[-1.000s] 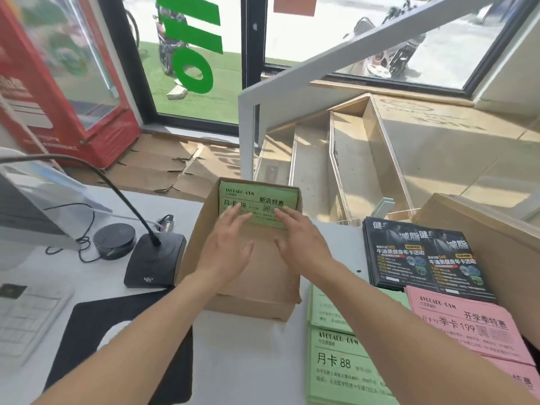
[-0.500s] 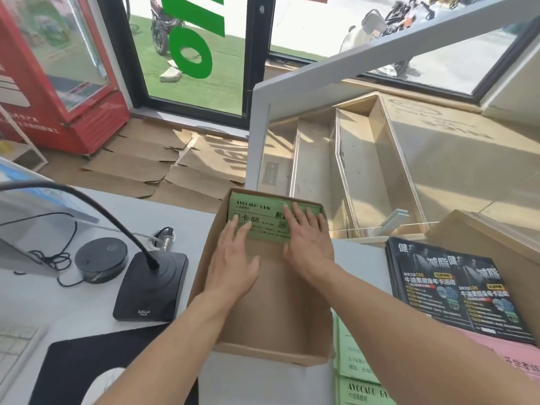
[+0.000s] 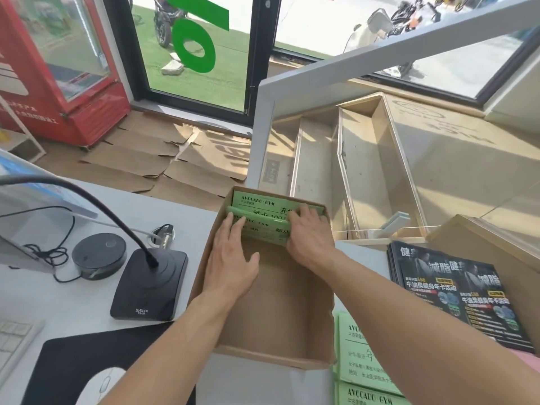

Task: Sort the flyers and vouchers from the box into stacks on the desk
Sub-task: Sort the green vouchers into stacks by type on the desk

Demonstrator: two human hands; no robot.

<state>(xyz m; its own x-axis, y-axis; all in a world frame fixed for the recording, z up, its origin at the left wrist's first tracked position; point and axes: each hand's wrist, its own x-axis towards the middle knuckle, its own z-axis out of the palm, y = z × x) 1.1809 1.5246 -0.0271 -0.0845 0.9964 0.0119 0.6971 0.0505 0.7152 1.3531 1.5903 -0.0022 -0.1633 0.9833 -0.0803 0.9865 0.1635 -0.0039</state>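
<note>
An open cardboard box (image 3: 264, 356) sits on the white desk in front of me. At its far end stand green vouchers: a front bundle (image 3: 263, 230) tipped toward me, and another green voucher (image 3: 257, 200) upright behind it. My left hand (image 3: 230, 264) lies flat on the front bundle's left side, fingers straight. My right hand (image 3: 309, 238) curls its fingers over the bundle's top right edge. On the desk to the right lie a stack of black flyers (image 3: 455, 290), green voucher stacks (image 3: 359, 361) and a pink stack's corner (image 3: 530, 362).
Left of the box stand a black microphone base (image 3: 149, 287) with a gooseneck and a round puck (image 3: 99, 255). A mouse (image 3: 102, 384) lies on a black pad, beside a keyboard (image 3: 14, 337). A wooden box (image 3: 482, 238) and clear display trays (image 3: 377, 171) are at the right.
My right fingers moved up over the front bundle's top edge. The bundle tipped toward me, uncovering another green voucher behind it. My left hand stayed flat on the bundle.
</note>
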